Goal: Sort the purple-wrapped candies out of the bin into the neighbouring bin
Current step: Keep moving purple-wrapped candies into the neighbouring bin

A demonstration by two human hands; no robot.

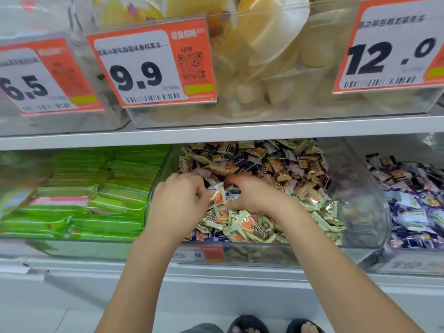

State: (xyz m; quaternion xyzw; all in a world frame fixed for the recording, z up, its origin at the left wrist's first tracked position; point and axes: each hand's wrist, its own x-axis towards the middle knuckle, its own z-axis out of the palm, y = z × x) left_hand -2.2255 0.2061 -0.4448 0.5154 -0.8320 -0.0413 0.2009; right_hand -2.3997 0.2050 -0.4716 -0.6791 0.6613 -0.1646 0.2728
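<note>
Shelving holds three clear bins in the lower row: green bars on the left, the mixed candy bin (360, 188) in the middle, and the neighbouring bin (408, 205) to its right, already filled mostly with purple wrappers. Purple-wrapped candies (242, 162) lie scattered through the cream ones (249, 227), thickest toward the back of the heap, beyond both hands, with a few along the front edge. The right hand (249, 195) sits nearer the target bin, so a pick would most likely travel rightward over the shared wall. The left hand (180, 195) digs in just beside it. Both hands have fingers curled into the pile; whether either actually pinches a candy cannot be told.
</note>
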